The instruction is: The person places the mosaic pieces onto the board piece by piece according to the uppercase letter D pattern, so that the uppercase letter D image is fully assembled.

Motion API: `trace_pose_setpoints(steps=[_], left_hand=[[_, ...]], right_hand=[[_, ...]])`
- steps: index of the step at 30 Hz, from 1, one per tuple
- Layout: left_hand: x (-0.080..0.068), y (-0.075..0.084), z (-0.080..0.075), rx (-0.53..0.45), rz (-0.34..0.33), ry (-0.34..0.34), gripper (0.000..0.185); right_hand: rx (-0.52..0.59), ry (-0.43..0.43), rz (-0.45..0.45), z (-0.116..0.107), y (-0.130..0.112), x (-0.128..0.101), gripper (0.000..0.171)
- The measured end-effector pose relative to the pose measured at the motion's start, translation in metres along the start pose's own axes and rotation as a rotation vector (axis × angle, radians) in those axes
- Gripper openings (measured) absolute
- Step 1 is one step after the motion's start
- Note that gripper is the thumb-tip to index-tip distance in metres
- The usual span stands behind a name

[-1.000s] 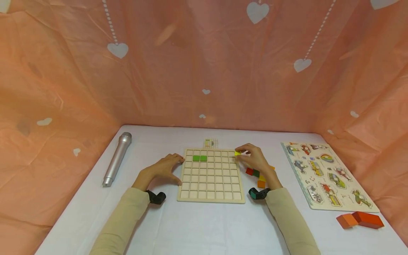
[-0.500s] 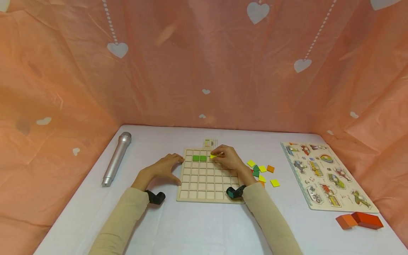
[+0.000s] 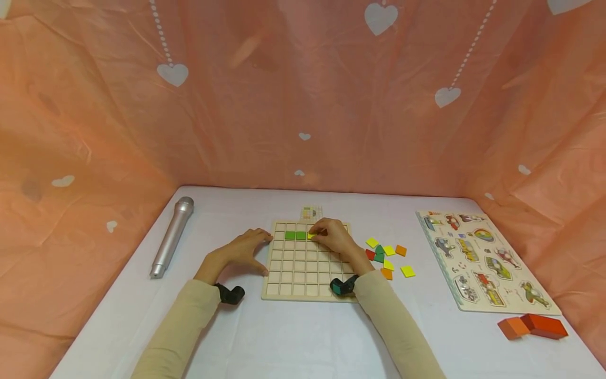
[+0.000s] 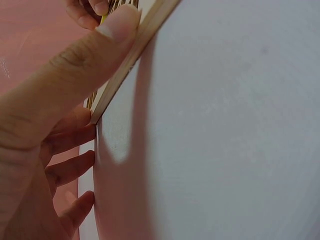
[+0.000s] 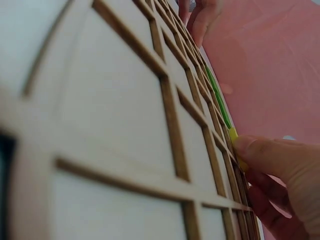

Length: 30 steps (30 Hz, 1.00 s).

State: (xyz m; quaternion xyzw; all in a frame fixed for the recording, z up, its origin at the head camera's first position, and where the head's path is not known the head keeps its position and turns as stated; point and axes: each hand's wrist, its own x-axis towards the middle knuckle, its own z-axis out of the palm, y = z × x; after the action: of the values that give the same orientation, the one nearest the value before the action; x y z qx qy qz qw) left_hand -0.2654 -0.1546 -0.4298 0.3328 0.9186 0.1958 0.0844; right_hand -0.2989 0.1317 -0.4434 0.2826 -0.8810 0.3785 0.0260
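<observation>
A square wooden grid board lies flat in the middle of the white table. Two green square tiles, the left one and its neighbour, sit side by side in its second row from the far edge. My right hand pinches a yellow square tile between thumb and fingers, right beside the green pair. My left hand is spread along the board's left side, with fingertips and thumb at its edge. Part of the board's right side is hidden under my right hand and forearm.
Loose tiles lie right of the board: yellow, orange, red and green. A small pattern card touches the far edge. A silver microphone lies left; a picture puzzle and red-orange blocks lie right.
My right hand has carried the yellow tile left from the board's far right corner, then slightly nearer and lower beside the green tiles. The left hand stays at the board's edge.
</observation>
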Motion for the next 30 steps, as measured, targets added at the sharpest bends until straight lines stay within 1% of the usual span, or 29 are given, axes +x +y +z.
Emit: trace_pose_setpoints(steps=[4,9,14,22,25,28,30], left_hand=[[-0.001,0.000,0.000,-0.001,0.006,0.004,0.089],[0.000,-0.001,0.000,-0.005,0.014,0.011,0.088],[0.002,-0.001,0.000,-0.005,0.001,0.000,0.089],[0.001,0.000,0.000,0.001,-0.016,-0.016,0.090],[0.001,0.000,0.000,0.003,-0.014,-0.014,0.090],[0.001,0.000,0.000,0.004,-0.006,-0.004,0.091],[0.000,0.000,-0.001,0.002,-0.001,0.000,0.090]], right_hand=[[0.004,0.010,-0.011,0.001,0.002,0.000,0.012],[-0.021,0.003,-0.039,0.001,0.003,0.000,0.011],[-0.062,-0.020,-0.057,-0.001,0.003,-0.001,0.013],[-0.064,-0.041,-0.057,-0.002,0.003,-0.002,0.015],[-0.089,-0.033,-0.109,-0.006,0.001,-0.004,0.017],[-0.087,-0.009,-0.135,-0.015,0.000,-0.007,0.021],[-0.069,0.007,-0.125,-0.024,-0.001,-0.012,0.023]])
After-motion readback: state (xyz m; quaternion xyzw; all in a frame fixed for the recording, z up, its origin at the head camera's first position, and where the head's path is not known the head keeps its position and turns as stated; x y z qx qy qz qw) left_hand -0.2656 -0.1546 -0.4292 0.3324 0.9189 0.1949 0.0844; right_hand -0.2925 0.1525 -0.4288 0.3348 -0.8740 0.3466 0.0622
